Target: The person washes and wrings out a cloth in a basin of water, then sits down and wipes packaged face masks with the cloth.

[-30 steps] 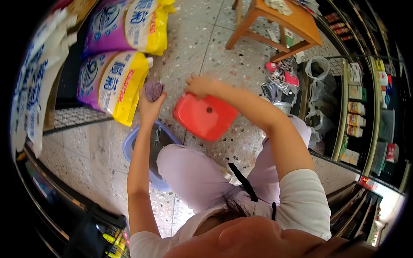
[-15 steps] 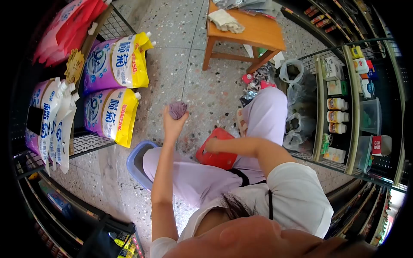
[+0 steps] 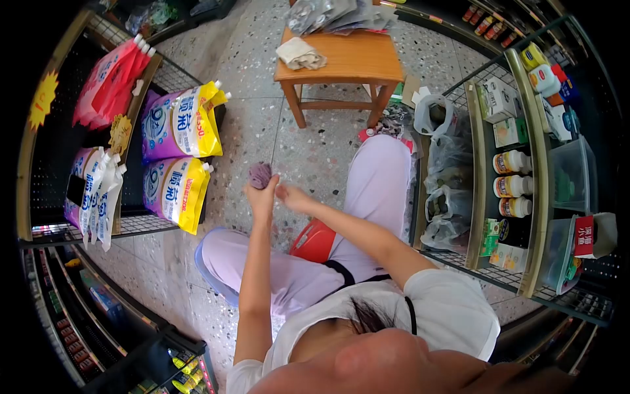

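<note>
My left hand (image 3: 261, 197) is closed around a crumpled purple-grey cloth (image 3: 260, 175), held out over the floor in front of me. Beside it on the right is my right hand (image 3: 293, 197), its fingertips near the left hand; whether it holds anything is too small to tell. The red plastic stool (image 3: 313, 241) is below my right forearm, partly hidden by my leg and arm. At the lower left, a blue-purple basin (image 3: 216, 279) is mostly covered by my leg.
A wooden stool (image 3: 348, 62) with a pale cloth (image 3: 300, 54) and plastic packets stands ahead. Detergent bags (image 3: 177, 190) fill the left shelf. On the right are plastic bags (image 3: 447, 190) and a shelf with bottles (image 3: 512, 185). The speckled floor (image 3: 256, 121) lies between.
My right hand has left the red stool and come up beside my left hand, which still holds the cloth. The red stool is now closer to my body, and the view has shifted.
</note>
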`<move>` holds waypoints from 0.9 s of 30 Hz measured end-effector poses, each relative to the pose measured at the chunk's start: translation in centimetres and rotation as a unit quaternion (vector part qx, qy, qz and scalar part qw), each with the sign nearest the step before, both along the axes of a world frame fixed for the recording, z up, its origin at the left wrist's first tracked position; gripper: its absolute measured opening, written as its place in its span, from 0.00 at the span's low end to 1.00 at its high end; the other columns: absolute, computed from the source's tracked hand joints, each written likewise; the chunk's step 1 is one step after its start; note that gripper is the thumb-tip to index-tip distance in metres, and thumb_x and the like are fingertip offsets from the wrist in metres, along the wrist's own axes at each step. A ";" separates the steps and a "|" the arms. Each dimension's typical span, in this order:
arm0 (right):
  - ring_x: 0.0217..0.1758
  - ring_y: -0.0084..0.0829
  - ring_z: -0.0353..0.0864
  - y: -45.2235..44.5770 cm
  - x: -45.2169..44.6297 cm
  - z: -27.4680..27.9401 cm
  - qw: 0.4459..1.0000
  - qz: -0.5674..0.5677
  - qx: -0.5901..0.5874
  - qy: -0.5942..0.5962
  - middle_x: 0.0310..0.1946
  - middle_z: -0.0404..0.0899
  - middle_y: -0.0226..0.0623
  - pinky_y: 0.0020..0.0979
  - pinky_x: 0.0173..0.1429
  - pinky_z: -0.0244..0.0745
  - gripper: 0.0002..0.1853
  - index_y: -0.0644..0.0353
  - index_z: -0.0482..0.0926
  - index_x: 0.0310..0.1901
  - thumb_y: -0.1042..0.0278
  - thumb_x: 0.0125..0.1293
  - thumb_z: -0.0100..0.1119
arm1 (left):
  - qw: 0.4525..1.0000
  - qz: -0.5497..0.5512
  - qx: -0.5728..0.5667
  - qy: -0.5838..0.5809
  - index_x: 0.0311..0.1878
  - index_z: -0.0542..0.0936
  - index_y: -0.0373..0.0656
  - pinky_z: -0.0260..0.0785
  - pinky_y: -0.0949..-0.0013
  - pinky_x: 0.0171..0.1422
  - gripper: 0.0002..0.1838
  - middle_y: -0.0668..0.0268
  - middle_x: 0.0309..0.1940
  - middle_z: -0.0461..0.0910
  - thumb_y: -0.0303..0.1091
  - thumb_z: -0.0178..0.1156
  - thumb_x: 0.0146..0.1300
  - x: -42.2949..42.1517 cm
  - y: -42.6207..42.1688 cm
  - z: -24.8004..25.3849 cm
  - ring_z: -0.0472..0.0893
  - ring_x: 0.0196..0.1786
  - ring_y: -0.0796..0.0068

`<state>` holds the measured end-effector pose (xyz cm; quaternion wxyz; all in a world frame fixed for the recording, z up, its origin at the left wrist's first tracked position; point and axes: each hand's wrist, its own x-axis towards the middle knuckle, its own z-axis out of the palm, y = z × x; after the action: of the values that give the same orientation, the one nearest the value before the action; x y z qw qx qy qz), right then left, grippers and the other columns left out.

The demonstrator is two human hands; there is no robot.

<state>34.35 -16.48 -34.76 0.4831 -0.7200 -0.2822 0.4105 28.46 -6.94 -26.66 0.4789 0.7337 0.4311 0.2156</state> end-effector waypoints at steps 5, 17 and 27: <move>0.49 0.31 0.76 -3.6 6.1 12.0 0.889 -0.142 0.220 0.377 0.50 0.74 0.31 0.40 0.40 0.77 0.27 0.51 0.65 0.62 0.50 0.66 0.56 | 0.971 -0.091 -0.195 -0.104 0.51 0.75 0.37 0.70 0.77 0.38 0.23 0.64 0.43 0.77 0.34 0.71 0.54 3.3 -4.4 5.9 0.77 0.42 0.79; 0.34 0.25 0.78 -6.8 21.3 14.1 0.657 -0.374 0.447 0.478 0.35 0.77 0.28 0.31 0.34 0.75 0.11 0.53 0.76 0.41 0.61 0.56 0.55 | 0.953 -0.139 -0.253 -0.090 0.69 0.63 0.45 0.65 0.69 0.57 0.34 0.62 0.60 0.68 0.47 0.61 0.64 11.6 -7.3 8.5 0.72 0.56 0.72; 0.34 0.25 0.77 -4.5 30.1 11.6 0.604 -0.445 0.514 0.416 0.33 0.77 0.26 0.28 0.35 0.73 0.08 0.52 0.75 0.38 0.63 0.58 0.54 | 0.916 -0.075 -0.377 -0.114 0.67 0.62 0.43 0.63 0.61 0.61 0.40 0.60 0.60 0.66 0.57 0.63 0.59 15.7 -3.4 5.0 0.70 0.59 0.64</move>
<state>64.50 -21.00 -23.19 0.9620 -0.1409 0.1397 0.1876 44.15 -10.30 -21.70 0.7808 0.4993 0.3664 0.0822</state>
